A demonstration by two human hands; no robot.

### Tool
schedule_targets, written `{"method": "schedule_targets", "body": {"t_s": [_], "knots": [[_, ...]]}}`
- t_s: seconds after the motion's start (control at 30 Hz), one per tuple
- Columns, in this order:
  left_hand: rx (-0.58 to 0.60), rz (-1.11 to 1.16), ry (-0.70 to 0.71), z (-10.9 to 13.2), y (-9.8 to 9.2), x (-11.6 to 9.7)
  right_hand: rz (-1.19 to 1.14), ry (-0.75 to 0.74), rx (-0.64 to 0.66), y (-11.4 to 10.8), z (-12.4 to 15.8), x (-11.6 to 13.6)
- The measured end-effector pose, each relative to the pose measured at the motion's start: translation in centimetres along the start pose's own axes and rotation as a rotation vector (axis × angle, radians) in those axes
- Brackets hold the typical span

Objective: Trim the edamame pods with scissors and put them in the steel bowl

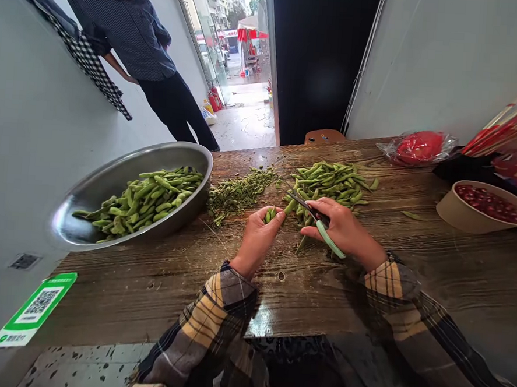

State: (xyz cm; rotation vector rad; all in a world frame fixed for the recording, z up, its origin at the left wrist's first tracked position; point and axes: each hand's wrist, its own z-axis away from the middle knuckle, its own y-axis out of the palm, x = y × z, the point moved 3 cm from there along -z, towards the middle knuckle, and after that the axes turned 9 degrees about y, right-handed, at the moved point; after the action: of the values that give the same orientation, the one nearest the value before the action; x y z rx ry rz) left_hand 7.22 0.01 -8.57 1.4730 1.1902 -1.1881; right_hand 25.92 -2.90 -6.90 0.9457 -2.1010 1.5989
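My left hand (260,234) is closed around a few green edamame pods (270,215), and one pod sticks out toward the right. In my right hand (344,231) is a pair of scissors (331,240) with pale green handles; the dark blades lie close to that pod's end. Just behind both hands spreads a pile of edamame pods (329,183) on the wooden table (182,294). Left of the pile lies a heap of small trimmed bits (241,192). A large metal basin (173,150) at the left holds many more pods.
A paper bowl of dark red fruit (463,212) stands at right, near a red bundle in clear plastic (421,148) and several red-tipped sticks (494,132). A green QR-code card (32,311) hangs at the table's left edge. Beyond the table a person (136,46) stands near the doorway.
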Motion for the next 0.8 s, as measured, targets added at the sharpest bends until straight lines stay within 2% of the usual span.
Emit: {"method": "schedule_targets", "body": {"t_s": [0.33,0.8], "knots": [[0.004,-0.242,0.146,0.1,-0.1,-0.8,-0.026,0.008,0.015,-0.2,0.1,0.4],[0.011,-0.344,0.211,0.1,-0.1,-1.2,0.006,-0.010,0.027,-0.2,0.2,0.6]]}}
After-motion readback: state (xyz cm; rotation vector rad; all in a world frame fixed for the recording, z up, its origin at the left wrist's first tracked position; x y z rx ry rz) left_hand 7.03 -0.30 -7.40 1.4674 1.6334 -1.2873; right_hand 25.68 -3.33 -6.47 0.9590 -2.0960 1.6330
